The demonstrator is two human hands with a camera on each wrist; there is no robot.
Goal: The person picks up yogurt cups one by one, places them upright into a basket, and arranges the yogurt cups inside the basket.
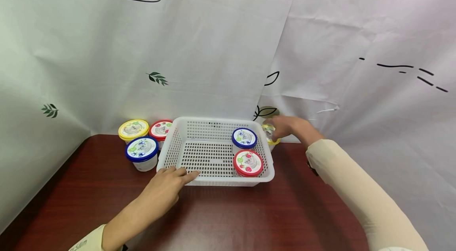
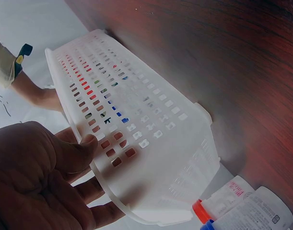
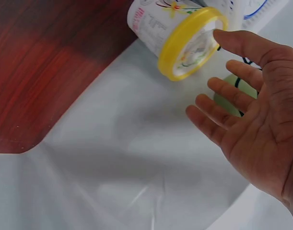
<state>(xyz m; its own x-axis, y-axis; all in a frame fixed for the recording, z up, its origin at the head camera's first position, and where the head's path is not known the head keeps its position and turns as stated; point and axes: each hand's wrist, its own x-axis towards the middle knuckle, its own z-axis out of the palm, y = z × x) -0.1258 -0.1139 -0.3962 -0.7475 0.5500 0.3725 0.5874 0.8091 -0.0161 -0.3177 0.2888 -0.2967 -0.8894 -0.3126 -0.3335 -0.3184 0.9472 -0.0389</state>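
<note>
Left hand point(image 1: 165, 186) grips white perforated plastic basket point(image 1: 206, 158), right hand point(image 1: 285, 126) loose by yellow-lidded white tub point(image 3: 179, 40)

Head: that tub stands on dark-red table point(image 1: 221, 219), just right of basket; blue-lidded tub point(image 1: 244, 138) and red-lidded tub point(image 1: 248, 163) sit inside, three tubs point(image 1: 141, 154) left.
Left wrist: thumb and fingers pinch basket edge.
Right wrist: fingers spread, gripping nothing; thumb tip at tub's lid, contact unclear.

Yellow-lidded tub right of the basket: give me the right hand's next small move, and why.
Probably close the right hand round the yellow-lidded tub: the fingers are open beside the lid, not wrapped round it, and this tub is outside the basket.
</note>
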